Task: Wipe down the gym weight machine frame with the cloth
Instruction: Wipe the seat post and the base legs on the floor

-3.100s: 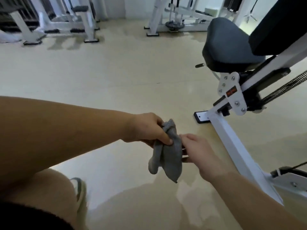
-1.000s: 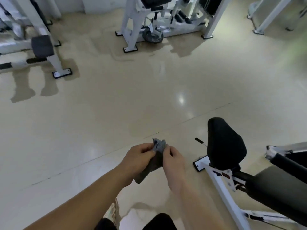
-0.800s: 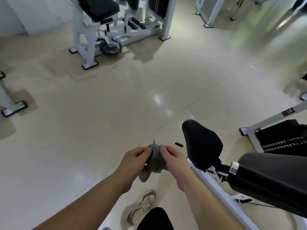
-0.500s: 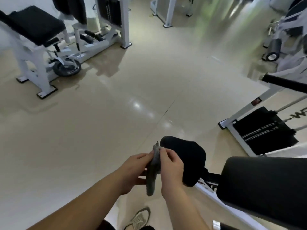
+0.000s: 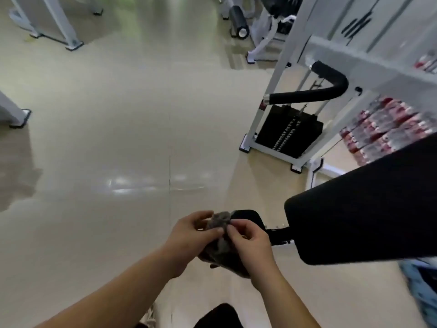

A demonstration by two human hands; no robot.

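Observation:
A bunched grey cloth (image 5: 218, 223) sits between both hands at bottom centre. My left hand (image 5: 189, 235) pinches its left side and my right hand (image 5: 248, 242) pinches its right side; the cloth's lower part hangs dark beneath them. Just right of the hands are the machine's black seat (image 5: 248, 220) and its big black back pad (image 5: 364, 214). The white frame (image 5: 269, 91) rises at upper right with a black padded handle (image 5: 309, 93) and a black weight stack (image 5: 289, 136) at its foot. The cloth touches no part of the frame.
Glossy beige floor (image 5: 132, 143) spreads left and ahead. White feet of other machines stand at top left (image 5: 63, 31) and at the left edge (image 5: 16, 114). A black roller pad (image 5: 238, 21) is at top centre. Red-labelled packs (image 5: 387, 129) lie at far right.
The view has swung right and the frame, handle and weight stack have come into sight. Both hands have stayed together on the cloth, bunching it more tightly.

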